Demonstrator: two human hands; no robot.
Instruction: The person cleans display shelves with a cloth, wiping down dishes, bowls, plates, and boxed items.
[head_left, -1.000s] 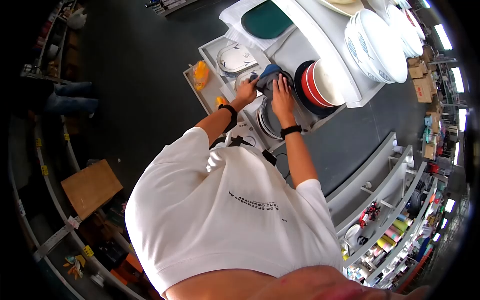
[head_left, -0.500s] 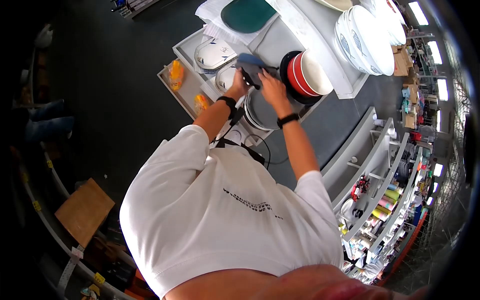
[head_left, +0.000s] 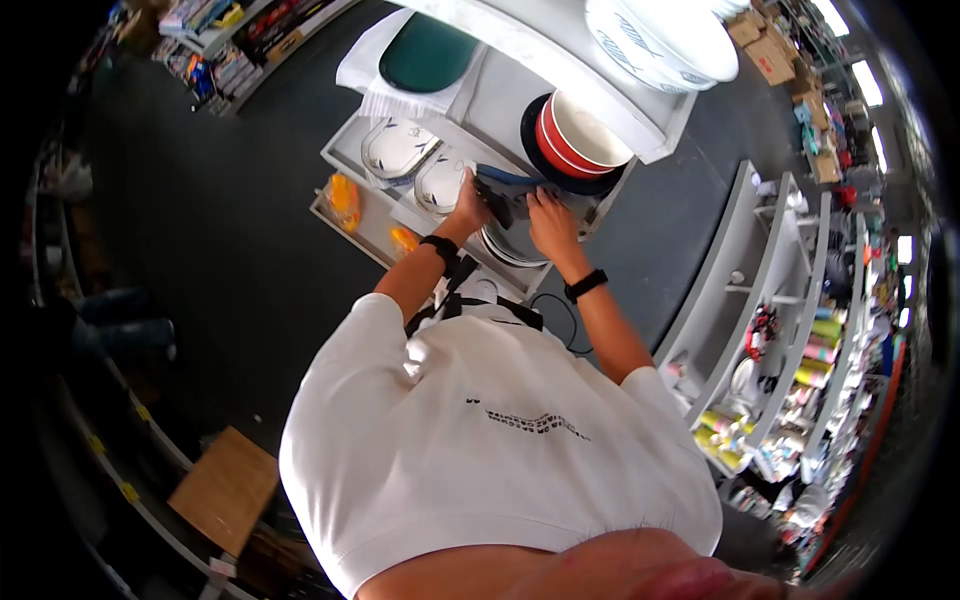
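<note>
Over the dish shelf, my left hand [head_left: 470, 208] is closed on a dark object [head_left: 494, 203] whose kind I cannot make out. A blue and grey cloth [head_left: 508, 177] spreads from there toward my right hand [head_left: 550, 222], whose fingers rest at the cloth's edge; whether they grip it is unclear. Below both hands lies a stack of round plates [head_left: 512, 245]. White patterned dishes [head_left: 400, 148] are left of my left hand. Red-and-white bowls [head_left: 575, 135] sit on a black plate [head_left: 530, 130] beyond my right hand.
A green tray [head_left: 428, 53] lies on white wrapping at the shelf's back. Large white bowls [head_left: 660, 45] stand on the upper shelf [head_left: 560, 65]. Orange-yellow items [head_left: 343, 203] are in the lower left section. A person's legs [head_left: 125, 322] show at the far left.
The bunched cloth has been opened out flatter between my hands. The dark object now shows in my left hand. The view has shifted, with the shelf turned slightly.
</note>
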